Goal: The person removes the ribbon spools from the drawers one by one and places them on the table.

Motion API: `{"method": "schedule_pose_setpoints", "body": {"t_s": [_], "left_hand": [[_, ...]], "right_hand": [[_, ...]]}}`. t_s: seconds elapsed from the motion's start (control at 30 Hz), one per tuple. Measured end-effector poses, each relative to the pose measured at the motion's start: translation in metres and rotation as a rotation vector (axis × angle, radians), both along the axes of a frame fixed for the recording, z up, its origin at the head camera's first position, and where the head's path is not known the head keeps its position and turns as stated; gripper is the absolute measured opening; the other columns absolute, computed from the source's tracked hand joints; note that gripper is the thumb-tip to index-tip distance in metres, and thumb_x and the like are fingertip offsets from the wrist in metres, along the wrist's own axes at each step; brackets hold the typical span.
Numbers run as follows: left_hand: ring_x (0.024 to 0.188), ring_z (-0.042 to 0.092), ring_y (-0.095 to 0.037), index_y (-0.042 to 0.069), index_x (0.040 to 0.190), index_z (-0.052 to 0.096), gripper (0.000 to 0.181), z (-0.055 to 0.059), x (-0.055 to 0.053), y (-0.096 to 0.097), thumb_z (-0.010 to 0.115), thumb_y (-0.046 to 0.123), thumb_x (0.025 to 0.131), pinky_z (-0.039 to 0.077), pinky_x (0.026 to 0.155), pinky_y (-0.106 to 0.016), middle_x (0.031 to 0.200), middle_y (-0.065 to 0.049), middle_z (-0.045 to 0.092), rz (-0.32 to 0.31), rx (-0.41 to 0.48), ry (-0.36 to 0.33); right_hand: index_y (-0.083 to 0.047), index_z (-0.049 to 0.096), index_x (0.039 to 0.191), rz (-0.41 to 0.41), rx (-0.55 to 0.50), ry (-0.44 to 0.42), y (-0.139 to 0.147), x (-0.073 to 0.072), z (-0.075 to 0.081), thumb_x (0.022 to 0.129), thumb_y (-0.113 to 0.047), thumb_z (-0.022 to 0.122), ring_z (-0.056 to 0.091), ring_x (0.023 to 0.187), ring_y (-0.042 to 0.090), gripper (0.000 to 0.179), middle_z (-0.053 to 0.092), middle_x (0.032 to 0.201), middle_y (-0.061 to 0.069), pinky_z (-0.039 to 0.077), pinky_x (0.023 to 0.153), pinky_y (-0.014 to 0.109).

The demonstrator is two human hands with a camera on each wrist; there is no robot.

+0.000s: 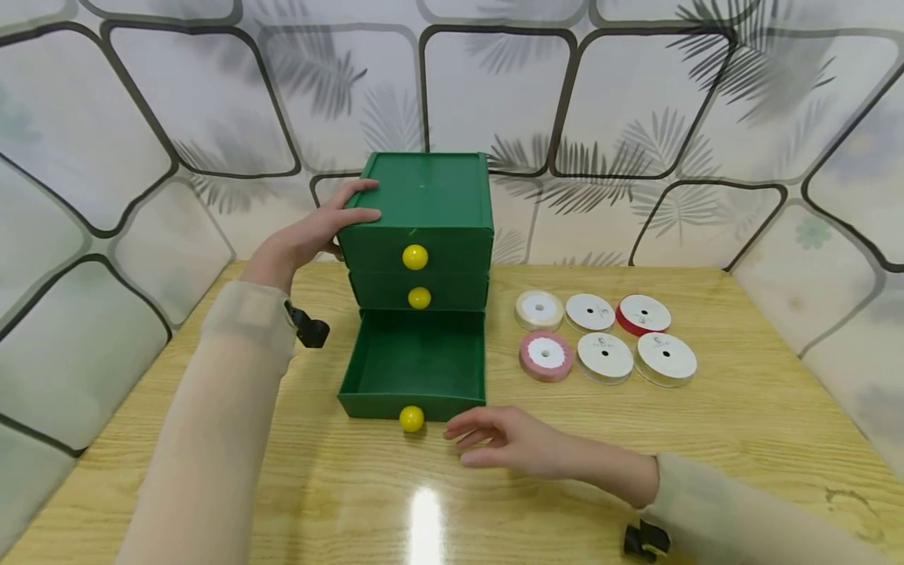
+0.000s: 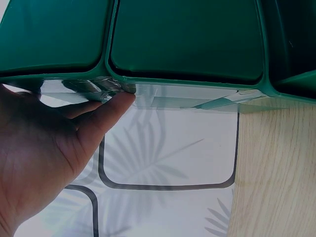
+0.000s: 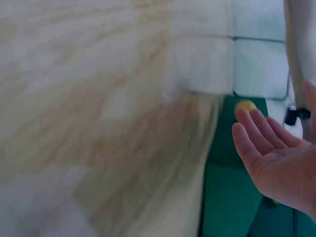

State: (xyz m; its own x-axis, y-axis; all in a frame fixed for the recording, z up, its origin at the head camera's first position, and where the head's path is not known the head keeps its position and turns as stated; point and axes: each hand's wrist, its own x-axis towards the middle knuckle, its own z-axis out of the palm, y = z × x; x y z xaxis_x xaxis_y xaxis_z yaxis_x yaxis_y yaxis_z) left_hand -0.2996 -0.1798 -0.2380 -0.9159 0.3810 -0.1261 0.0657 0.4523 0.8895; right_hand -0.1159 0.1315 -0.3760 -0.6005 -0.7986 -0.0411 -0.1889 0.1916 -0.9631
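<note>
A green drawer cabinet [image 1: 431,188] with yellow ball knobs stands upright on the table. Its bottom drawer [image 1: 417,404] is pulled out, with nothing seen inside. The upper two drawers, with a top knob [image 1: 415,256] and a middle knob [image 1: 420,298], are closed. My left hand [image 1: 311,231] rests on the cabinet's upper left edge, fingers across the top; in the left wrist view its thumb [image 2: 111,113] touches the side. Just right of the bottom knob [image 1: 412,419], my right hand [image 1: 515,443] hovers with loosely bent fingers, holding nothing, near the drawer's front corner.
Several ribbon spools lie right of the cabinet in two rows, among them a pink spool [image 1: 546,355], a cream spool [image 1: 539,309] and a red spool [image 1: 643,314]. Patterned cloth walls [image 1: 494,94] enclose the wooden table [image 1: 339,502] at back and sides.
</note>
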Motion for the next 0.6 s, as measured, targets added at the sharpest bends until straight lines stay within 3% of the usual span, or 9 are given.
{"method": "schedule_pose_setpoints", "body": {"t_s": [0.27,0.6], "left_hand": [[0.131,0.03,-0.039,0.035,0.154,0.013,0.071,-0.001,0.0,-0.001,0.053,0.045,0.096,0.034,0.096,-0.061,0.159,-0.004,-0.002,-0.001,0.007,0.0],[0.132,0.028,-0.039,0.035,0.155,0.011,0.073,0.0,-0.001,-0.001,0.052,0.047,0.096,0.034,0.094,-0.06,0.16,-0.003,-0.005,-0.005,-0.011,0.001]], "right_hand": [[0.009,0.055,0.129,-0.062,0.067,-0.044,-0.024,0.0,-0.011,0.098,-0.013,0.061,0.062,0.109,0.019,0.038,0.064,0.122,0.016,0.047,0.089,0.024],[0.007,0.056,0.128,-0.182,0.123,-0.167,-0.048,-0.004,-0.016,0.099,-0.018,0.06,0.066,0.088,0.016,0.039,0.067,0.106,0.007,0.051,0.067,0.028]]}}
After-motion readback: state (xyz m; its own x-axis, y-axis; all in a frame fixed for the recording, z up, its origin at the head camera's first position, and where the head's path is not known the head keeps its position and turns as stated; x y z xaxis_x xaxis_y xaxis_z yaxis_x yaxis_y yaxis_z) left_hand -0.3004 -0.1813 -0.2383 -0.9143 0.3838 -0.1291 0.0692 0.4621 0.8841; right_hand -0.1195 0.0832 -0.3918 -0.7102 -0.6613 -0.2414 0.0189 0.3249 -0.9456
